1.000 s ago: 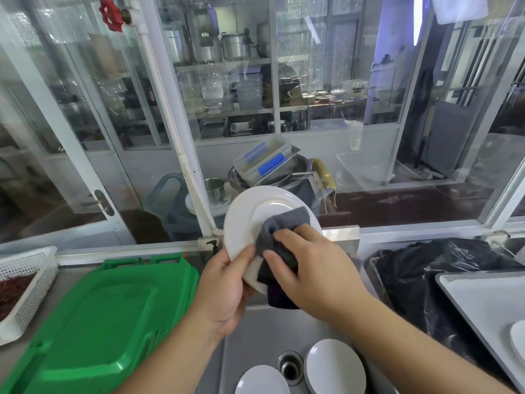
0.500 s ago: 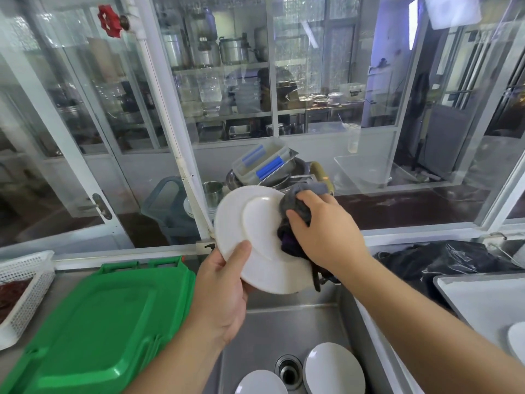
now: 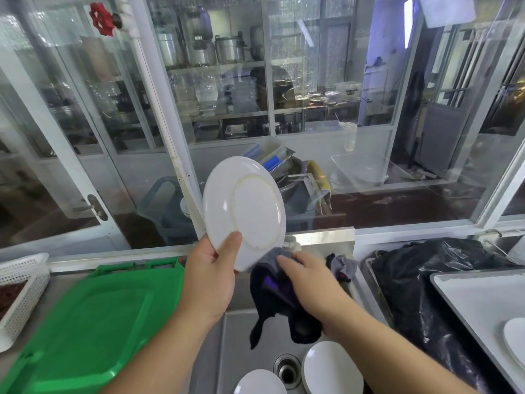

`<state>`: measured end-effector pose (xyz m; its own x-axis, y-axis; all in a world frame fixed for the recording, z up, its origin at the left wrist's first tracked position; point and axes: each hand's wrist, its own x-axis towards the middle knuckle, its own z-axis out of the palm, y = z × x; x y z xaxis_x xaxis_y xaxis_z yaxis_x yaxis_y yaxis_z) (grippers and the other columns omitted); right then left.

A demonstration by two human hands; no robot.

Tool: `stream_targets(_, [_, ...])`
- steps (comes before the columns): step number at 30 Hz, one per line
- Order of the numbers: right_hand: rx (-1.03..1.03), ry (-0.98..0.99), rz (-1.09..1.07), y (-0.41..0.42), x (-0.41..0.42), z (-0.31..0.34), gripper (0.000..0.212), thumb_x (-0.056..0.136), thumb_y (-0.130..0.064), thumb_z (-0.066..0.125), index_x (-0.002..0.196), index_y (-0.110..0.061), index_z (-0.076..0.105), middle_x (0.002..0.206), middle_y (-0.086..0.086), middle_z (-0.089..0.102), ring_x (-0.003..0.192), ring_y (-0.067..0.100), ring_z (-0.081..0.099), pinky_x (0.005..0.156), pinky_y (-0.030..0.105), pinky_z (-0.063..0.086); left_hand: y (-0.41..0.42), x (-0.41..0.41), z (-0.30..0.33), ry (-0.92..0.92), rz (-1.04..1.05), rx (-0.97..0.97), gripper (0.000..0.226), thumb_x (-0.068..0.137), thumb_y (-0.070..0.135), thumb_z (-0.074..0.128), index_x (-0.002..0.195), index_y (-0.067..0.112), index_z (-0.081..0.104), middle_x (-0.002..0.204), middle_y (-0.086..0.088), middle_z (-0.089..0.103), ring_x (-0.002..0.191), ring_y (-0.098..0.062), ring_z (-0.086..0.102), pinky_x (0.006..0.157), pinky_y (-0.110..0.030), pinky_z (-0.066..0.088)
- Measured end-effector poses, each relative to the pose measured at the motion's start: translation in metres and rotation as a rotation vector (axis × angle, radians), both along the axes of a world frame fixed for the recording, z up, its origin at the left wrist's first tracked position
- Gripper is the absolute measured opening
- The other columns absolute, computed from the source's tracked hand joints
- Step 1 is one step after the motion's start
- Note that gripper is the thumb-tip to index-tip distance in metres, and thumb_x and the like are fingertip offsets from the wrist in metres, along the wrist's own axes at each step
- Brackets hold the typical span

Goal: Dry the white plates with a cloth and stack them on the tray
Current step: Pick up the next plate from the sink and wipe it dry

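Glass partition (image 3: 227,81) (pot shelves (image 3: 216,64) behind), daylit

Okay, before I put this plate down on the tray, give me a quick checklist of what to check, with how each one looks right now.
1. Left hand grip on the plate: ok, thumb over the rim.
2. Cloth secure in the right hand: ok.
3. Plate fully dry: cannot tell; the underside faces the camera.
4. Bare spot on the tray: ok, open surface beside one plate on it.
5. Plates left in the sink: not ok, two still there.
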<state>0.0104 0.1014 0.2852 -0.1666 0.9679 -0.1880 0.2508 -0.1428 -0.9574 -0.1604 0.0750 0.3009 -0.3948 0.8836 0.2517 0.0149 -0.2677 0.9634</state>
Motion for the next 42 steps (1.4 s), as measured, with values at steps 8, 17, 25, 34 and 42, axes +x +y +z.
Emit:
stream_targets(8, [-0.163, 0.477, -0.141, 0.03, 0.024, 0.037, 0.023, 0.101, -0.032, 0.068, 0.093, -0.014, 0.082, 0.099, 0.021, 0.079, 0.094, 0.044, 0.077, 0.081, 0.065, 0.063, -0.017, -0.003, 0.005, 0.575, -0.021, -0.013, 0.046, 0.087, 0.067, 0.051, 0.091, 0.023, 0.068, 0.082, -0.003, 0.072, 0.079, -0.025, 0.067, 0.07, -0.048, 0.056])
stream_targets(17, [-0.208, 0.648, -0.195, 0.044, 0.041, 0.056, 0.027, 0.103, -0.036, 0.065, 0.107, -0.012, 0.074, 0.09, 0.013, 0.08, 0.07, 0.027, 0.078, 0.057, 0.037, 0.062, -0.023, -0.011, 0.022, 1.225, -0.137, 0.206, 0.019, 0.102, 0.031, 0.062, 0.115, 0.045, 0.063, 0.067, 0.019, 0.058, 0.066, -0.006, 0.055, 0.056, -0.016, 0.035])
stream_targets(25, [-0.257, 0.617, -0.026, 0.042, 0.059, 0.037, 0.07, 0.071, -0.079, 0.074, 0.104, -0.019, 0.084, 0.102, 0.012, 0.079, 0.082, 0.028, 0.076, 0.074, 0.039, 0.061, -0.02, -0.024, 0.036, 1.761, -0.205, 0.473, 0.064, 0.081, 0.003, 0.078, 0.143, 0.011, 0.063, 0.141, -0.004, 0.066, 0.122, -0.016, 0.069, 0.107, -0.032, 0.05])
stream_targets(34, [-0.33, 0.743, -0.12, 0.021, 0.049, 0.005, 0.058, 0.081, -0.043, 0.066, 0.123, -0.004, 0.07, 0.093, 0.019, 0.075, 0.08, 0.033, 0.068, 0.071, 0.033, 0.046, -0.021, -0.026, 0.022, 1.774, -0.271, 0.403, 0.065, 0.077, 0.021, 0.059, 0.141, 0.025, 0.066, 0.141, 0.003, 0.067, 0.123, -0.022, 0.069, 0.097, -0.038, 0.06])
stream_targets(42, [-0.438, 0.766, -0.194, 0.013, 0.043, -0.025, 0.046, 0.07, -0.047, 0.066, 0.095, -0.008, 0.061, 0.041, -0.003, 0.023, 0.029, 0.015, 0.022, 0.042, 0.016, 0.023, -0.02, -0.044, -0.001, 0.912, -0.182, 0.09, 0.05, 0.102, 0.049, 0.054, 0.15, 0.035, 0.053, 0.151, 0.021, 0.053, 0.141, 0.004, 0.045, 0.117, -0.016, 0.032])
